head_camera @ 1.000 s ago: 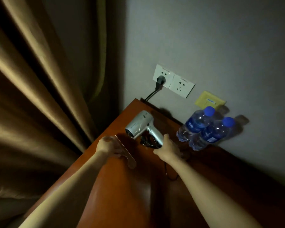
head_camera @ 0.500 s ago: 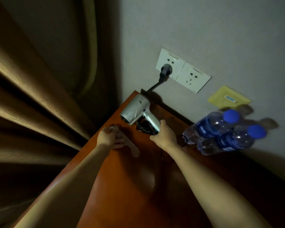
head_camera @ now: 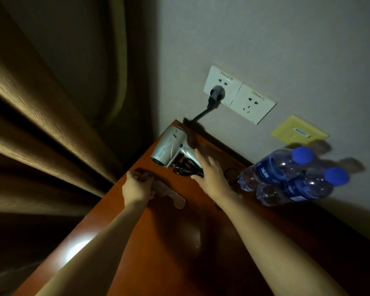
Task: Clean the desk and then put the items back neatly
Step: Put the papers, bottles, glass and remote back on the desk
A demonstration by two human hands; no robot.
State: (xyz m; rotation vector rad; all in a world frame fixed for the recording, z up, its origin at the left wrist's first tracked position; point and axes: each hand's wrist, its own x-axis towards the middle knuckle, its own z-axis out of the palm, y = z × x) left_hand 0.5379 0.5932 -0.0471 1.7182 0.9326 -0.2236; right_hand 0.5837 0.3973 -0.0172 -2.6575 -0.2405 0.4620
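Since the earlier frame the right hand (head_camera: 209, 176) has loosened on the silver hair dryer (head_camera: 171, 149): its fingers now lie fairly straight over the dryer's handle and the bundle of black coiled cord (head_camera: 185, 168), where before they curled round the handle. That grip reads as released, resting on the handle rather than clenched. The dryer lies on its side at the far left corner of the reddish-brown wooden counter (head_camera: 158, 253), nozzle pointing left, closer to the wall than it was half a second ago.

Left hand (head_camera: 137, 186) stays near the counter's left edge, its grip grasping the toothed end of the brown wooden comb (head_camera: 169, 194); the comb's rounded handle points right and toward the near side, lying on the counter as before.

Two clear plastic water bottles with blue caps and blue labels (head_camera: 286, 178) stand touching each other to the right of the right hand, against the grey wall. Above the dryer, a black plug (head_camera: 216, 95) sits in the left of two white wall sockets (head_camera: 239, 97). Brown curtains (head_camera: 41, 124) hang on the left.
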